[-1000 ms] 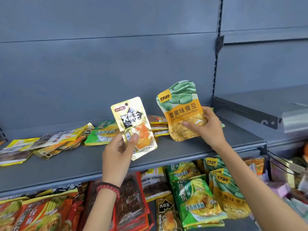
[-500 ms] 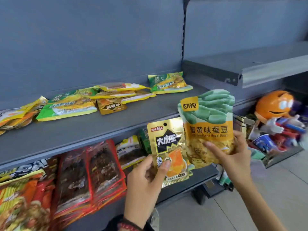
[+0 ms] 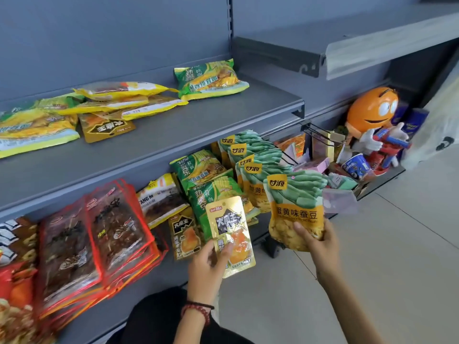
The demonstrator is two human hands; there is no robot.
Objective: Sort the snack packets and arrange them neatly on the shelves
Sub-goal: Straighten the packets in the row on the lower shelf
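Upper left, mixed packets (image 3: pixel 106 105) lie unsorted on the top shelf (image 3: pixel 198 125); red packets (image 3: pixel 94 234) sit stacked below. My left fingers (image 3: pixel 224 247) pinch a gold packet (image 3: pixel 231 232), right fingers (image 3: pixel 301 230) grip a bean packet (image 3: pixel 295 207) beside its matching row (image 3: pixel 250 167), neither shelved yet

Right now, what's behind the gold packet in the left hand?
Behind the held gold packet: green packets and a second gold packet on the lower shelf, each partly covered; the shelf there is hidden.

Grey metal shelving (image 3: pixel 173 135), grey back panel (image 3: pixel 111 33), pale tiled floor (image 3: pixel 397 244)
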